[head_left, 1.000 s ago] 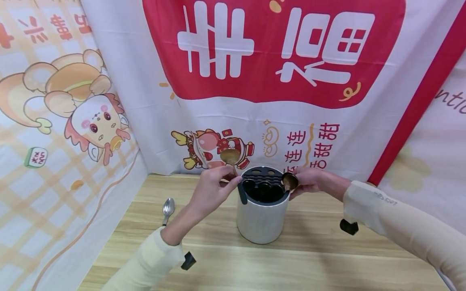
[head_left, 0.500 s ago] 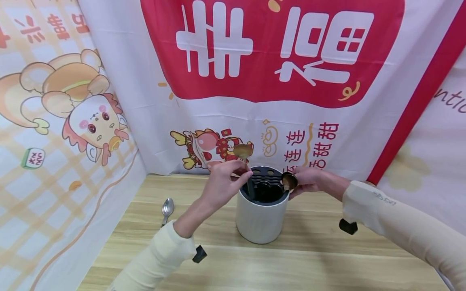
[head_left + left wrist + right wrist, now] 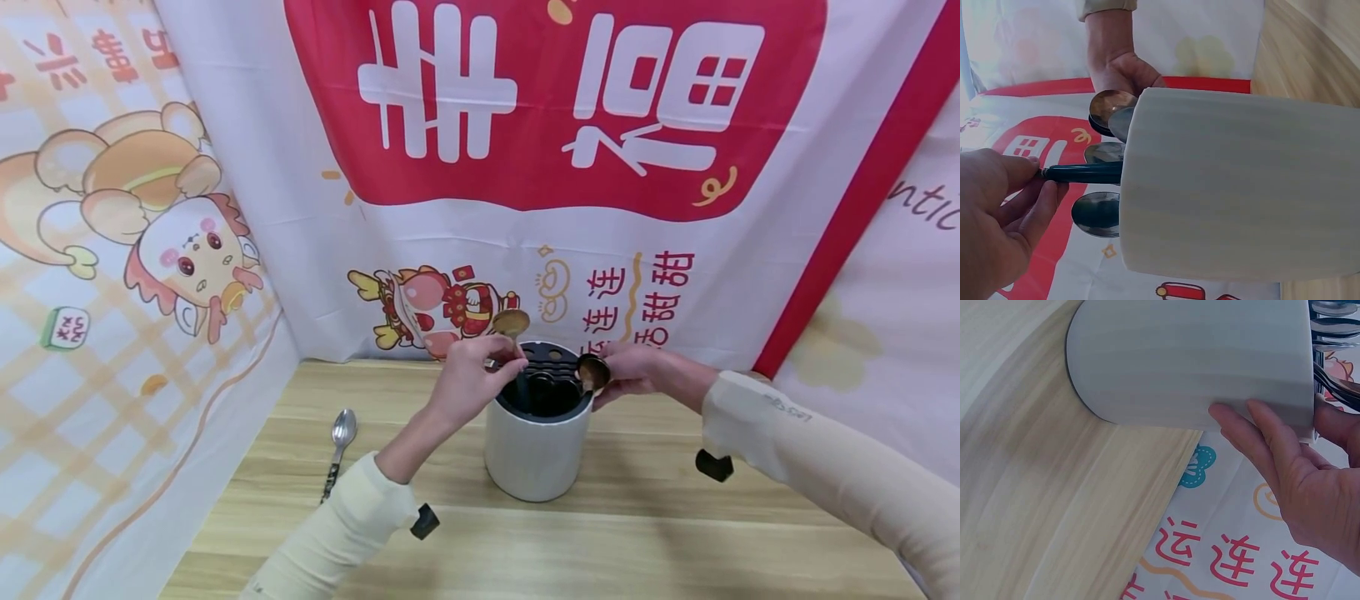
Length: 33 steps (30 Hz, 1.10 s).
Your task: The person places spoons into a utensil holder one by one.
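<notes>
A white cylindrical utensil holder with a black slotted insert stands upright on the table. My left hand pinches a spoon just below its gold-toned bowl, bowl up. The spoon's dark handle points down into the holder's opening; its lower end is hidden inside. On the far right side, my right hand grips the holder at the rim, fingers along the outer wall and thumb by the top edge. Other spoons stick out of the holder, among them nested bronze-coloured ones beside the right hand.
A silver spoon with a dark patterned handle lies on the wooden table, left of the holder. A printed cloth hangs close behind the holder. Another patterned cloth borders the table at left.
My left hand has moved right with the spoon, from the holder's left rim to over its opening, and the handle now reaches inside. The right hand stays at the rim.
</notes>
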Each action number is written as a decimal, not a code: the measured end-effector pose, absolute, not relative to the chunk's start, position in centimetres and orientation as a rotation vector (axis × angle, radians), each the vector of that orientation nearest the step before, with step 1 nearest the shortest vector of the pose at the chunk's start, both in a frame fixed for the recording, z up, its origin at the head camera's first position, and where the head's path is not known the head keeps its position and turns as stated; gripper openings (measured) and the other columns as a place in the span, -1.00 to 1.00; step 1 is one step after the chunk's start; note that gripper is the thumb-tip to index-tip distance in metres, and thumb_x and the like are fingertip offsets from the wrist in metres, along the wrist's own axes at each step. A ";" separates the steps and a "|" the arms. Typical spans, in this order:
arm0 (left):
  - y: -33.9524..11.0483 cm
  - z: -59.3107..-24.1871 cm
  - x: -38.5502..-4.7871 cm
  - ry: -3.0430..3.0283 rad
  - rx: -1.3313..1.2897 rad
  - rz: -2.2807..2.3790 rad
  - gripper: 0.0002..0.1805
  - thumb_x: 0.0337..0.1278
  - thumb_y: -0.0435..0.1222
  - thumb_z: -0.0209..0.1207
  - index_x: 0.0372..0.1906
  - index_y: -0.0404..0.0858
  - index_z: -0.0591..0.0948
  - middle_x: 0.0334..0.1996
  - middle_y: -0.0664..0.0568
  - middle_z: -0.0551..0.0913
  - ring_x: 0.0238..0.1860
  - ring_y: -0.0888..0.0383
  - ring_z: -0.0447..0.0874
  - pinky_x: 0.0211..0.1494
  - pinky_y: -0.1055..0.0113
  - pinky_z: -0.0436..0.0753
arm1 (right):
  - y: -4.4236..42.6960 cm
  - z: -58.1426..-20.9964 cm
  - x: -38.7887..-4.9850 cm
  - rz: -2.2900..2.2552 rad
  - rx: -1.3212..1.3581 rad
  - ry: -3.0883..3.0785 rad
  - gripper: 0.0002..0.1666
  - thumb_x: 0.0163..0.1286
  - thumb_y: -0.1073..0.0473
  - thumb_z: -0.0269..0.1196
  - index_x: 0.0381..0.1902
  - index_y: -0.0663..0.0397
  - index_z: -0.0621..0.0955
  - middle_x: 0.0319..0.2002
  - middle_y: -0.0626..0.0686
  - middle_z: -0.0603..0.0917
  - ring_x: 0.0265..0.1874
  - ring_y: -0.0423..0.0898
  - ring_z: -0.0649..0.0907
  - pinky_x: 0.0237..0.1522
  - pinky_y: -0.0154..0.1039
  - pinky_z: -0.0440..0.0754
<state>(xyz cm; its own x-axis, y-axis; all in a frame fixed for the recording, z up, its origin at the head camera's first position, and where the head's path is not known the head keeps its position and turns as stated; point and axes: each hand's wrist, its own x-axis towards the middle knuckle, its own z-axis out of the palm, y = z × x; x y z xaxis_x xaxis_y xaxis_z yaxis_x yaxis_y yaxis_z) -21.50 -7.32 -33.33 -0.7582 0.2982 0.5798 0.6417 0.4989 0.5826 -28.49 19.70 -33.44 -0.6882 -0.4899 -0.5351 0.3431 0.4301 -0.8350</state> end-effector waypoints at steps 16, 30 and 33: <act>-7.1 -33.9 -22.1 -2.328 -0.764 -1.266 -0.85 0.17 -0.32 0.37 -0.16 -0.24 0.74 -0.25 -0.03 0.80 -0.28 0.15 0.76 -0.20 0.31 0.77 | 19.7 -33.3 -28.4 -1.370 -0.126 1.894 -0.81 0.51 0.38 0.09 0.00 0.36 0.53 -0.29 0.04 0.73 -0.29 -0.09 0.75 0.06 -0.02 0.71; -6.6 -34.1 -22.2 -2.360 -0.860 -0.697 -0.92 0.12 -0.29 0.40 -0.26 -0.12 0.79 -0.33 0.11 0.75 -0.19 0.18 0.62 -0.10 0.36 0.71 | 19.8 -33.5 -28.4 -1.361 -0.115 1.909 -0.85 0.51 0.36 0.09 -0.05 0.31 0.54 -0.29 0.04 0.70 -0.30 -0.10 0.74 0.04 -0.03 0.72; -6.6 -34.2 -22.2 -2.360 -0.868 -0.733 -0.90 0.14 -0.30 0.40 -0.23 -0.15 0.78 -0.30 0.09 0.75 -0.18 0.16 0.62 -0.08 0.35 0.72 | 19.8 -33.5 -28.3 -1.355 -0.124 1.913 -0.85 0.52 0.36 0.09 -0.04 0.32 0.53 -0.29 0.04 0.70 -0.30 -0.11 0.74 0.04 -0.03 0.72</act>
<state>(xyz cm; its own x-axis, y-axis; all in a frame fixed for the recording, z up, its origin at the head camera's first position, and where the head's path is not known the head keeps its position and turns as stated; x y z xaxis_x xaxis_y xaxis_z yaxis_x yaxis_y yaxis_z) -22.25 -6.65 -34.23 -0.6619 0.4176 0.6225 0.6968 0.6489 0.3056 -28.34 19.79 -33.46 -0.6964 -0.4846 -0.5293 0.3385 0.4285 -0.8377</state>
